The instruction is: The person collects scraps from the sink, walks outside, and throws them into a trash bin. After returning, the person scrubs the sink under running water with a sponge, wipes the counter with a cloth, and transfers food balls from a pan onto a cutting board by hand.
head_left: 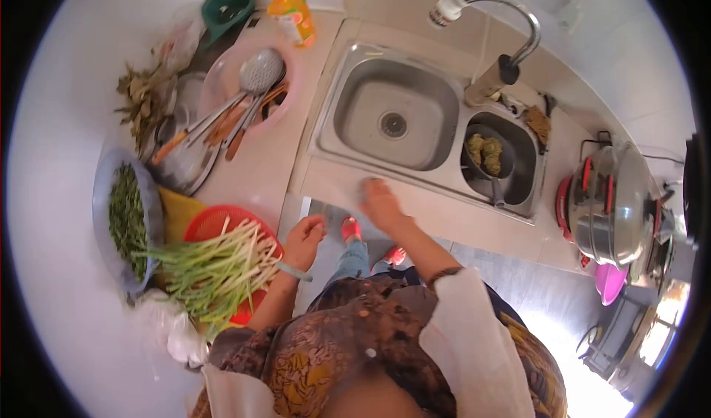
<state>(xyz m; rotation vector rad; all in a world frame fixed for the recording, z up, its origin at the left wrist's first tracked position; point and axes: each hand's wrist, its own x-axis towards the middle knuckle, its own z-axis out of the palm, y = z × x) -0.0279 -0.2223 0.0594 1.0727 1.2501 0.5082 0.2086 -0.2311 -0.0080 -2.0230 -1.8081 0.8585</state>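
Note:
My left hand [304, 242] is beside the red plastic basket [211, 220], its fingers curled in and nothing visible in them. A bundle of scallions [218, 270] with pale stalks and green tops lies across that basket. My right hand [381, 204] is stretched out over the counter's front edge, below the sink, slightly blurred and holding nothing. Whether it touches the counter I cannot tell. Past it is the steel sink [326, 140], with a large basin and a smaller one. A dark pan [498, 190] with brownish-green lumps of food [485, 153] sits in the smaller basin.
A grey-blue basin [154, 211] of chopped greens stands at left. Behind it, a pink bowl [215, 77] holds a skimmer [262, 71] and other utensils. An orange soap bottle [293, 19] stands at the back. The faucet [529, 37] arches overhead; a steamer pot [607, 203] is at right.

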